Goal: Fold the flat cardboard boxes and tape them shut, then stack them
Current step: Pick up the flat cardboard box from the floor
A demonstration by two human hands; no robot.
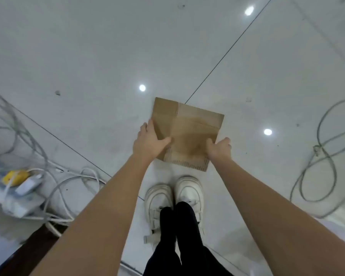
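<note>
A flat brown cardboard box (189, 128) is held out in front of me above the white tiled floor, just beyond my feet. My left hand (149, 142) grips its left edge, thumb on top of the cardboard. My right hand (219, 149) grips the near right edge, thumb likewise on top. The box is still flat, with a fold line and flap seams showing on its upper face.
My white shoes (173, 198) stand on the glossy floor (88, 56) below the box. A power strip with plugs and tangled white cables (24, 186) lies at the left. A looped grey cable (325, 154) lies at the right.
</note>
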